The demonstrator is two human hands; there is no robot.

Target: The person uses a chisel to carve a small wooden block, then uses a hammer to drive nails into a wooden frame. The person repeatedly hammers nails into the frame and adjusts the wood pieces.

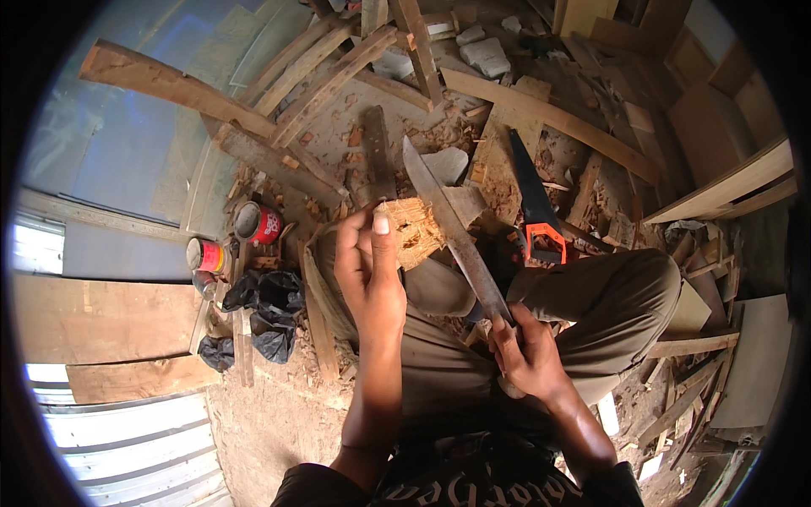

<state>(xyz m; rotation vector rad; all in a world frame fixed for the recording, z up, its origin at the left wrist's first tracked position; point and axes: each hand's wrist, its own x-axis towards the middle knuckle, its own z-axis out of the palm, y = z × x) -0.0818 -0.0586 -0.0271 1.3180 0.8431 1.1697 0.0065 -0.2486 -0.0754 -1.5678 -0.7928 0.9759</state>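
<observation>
My left hand (372,262) grips a rough block of pale wood (412,233), thumb laid along its near face and fingers behind it. The block has a dark hollow in its middle and a ragged, fibrous surface. In my right hand (525,351) is the handle of a machete (456,230), its long worn blade slanting up and to the left. The blade passes along the right edge of the block; whether it touches the wood I cannot tell. Both are held above my lap, between my bent legs.
A handsaw (538,211) with a black blade cover and orange handle lies beyond my right knee. Two red tins (258,223) and black plastic bags (269,302) stand at the left. Wooden beams (177,89), planks (549,118), stones (485,56) and chips cover the ground ahead.
</observation>
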